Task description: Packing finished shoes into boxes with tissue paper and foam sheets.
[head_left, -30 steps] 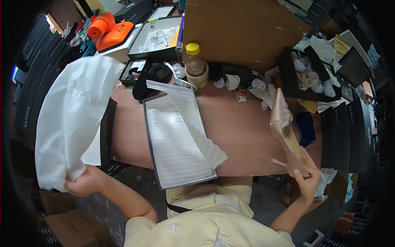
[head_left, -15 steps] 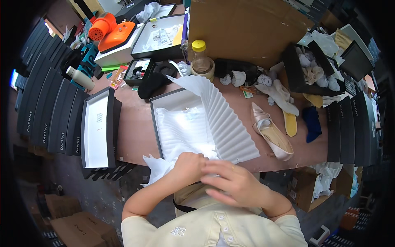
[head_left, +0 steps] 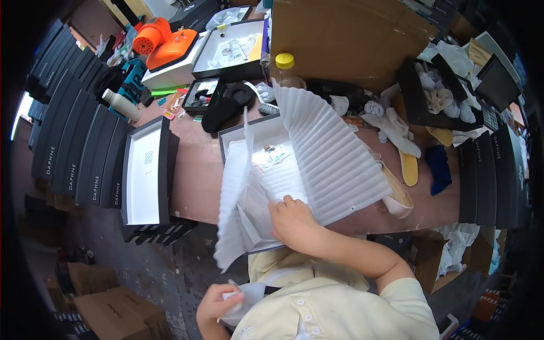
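"White foam (head_left: 334, 164) flares from the box (head_left: 256, 135). Where's that?"

"Mid-table, at the near edge of the table (head_left: 195, 187)."

"And the right hand (head_left: 292, 221)?"

"Over the near part of the box, between the foam's two sides, fingers curled down. The fingertips are hidden, so I cannot tell whether they pinch anything."

"The left hand (head_left: 218, 306)?"

"Nearer, low beside the shirt (head_left: 328, 309), closed around crumpled white paper (head_left: 251, 299) that sticks out to the right."

"What's around them?"

"A pale shoe (head_left: 399, 198) to the right, partly behind the foam. Farther right, a yellow insole (head_left: 408, 169), then a blue cloth (head_left: 439, 169). Left, a white-lined lid (head_left: 143, 181); far, a yellow-capped bottle (head_left: 286, 62)."
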A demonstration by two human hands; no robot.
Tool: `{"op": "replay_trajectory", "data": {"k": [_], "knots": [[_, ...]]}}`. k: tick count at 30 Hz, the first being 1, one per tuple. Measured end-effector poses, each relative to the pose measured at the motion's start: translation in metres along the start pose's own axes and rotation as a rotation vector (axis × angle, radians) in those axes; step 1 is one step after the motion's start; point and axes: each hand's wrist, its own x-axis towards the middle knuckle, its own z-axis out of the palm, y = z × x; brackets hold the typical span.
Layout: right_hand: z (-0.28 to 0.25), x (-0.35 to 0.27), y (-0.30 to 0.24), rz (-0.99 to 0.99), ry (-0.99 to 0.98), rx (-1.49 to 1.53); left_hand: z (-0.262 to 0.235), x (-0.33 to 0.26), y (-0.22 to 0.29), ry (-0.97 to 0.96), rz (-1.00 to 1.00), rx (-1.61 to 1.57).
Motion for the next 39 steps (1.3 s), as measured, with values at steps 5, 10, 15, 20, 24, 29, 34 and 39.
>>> {"op": "replay_trajectory", "data": {"k": [5,10,15,20,24,29,34,39], "knots": [[0.014,0.024,-0.010,0.078,0.041,0.347,0.079,0.064,0.112,-0.368,0.321,-0.213],[-0.083,0.033,0.027,-0.060,0.038,0.490,0.101,0.114,0.110,0.201,1.015,-0.606],[-0.173,0.009,0.054,-0.178,0.185,0.309,0.074,0.140,0.084,0.735,1.308,0.607],[-0.196,-0.042,0.066,-0.078,0.374,0.074,0.032,0.162,0.086,0.739,0.738,0.666],[-0.215,-0.084,0.067,0.076,0.486,0.221,-0.007,0.189,0.084,0.656,0.585,0.310],[-0.204,-0.123,0.076,0.239,0.727,0.409,-0.025,0.203,0.134,0.480,0.595,-0.480],[-0.187,-0.148,0.084,0.373,0.834,0.411,-0.019,0.190,0.158,1.055,0.815,-0.587],[-0.177,-0.163,0.084,0.445,0.827,0.428,-0.020,0.171,0.117,1.059,0.512,1.404]]}}
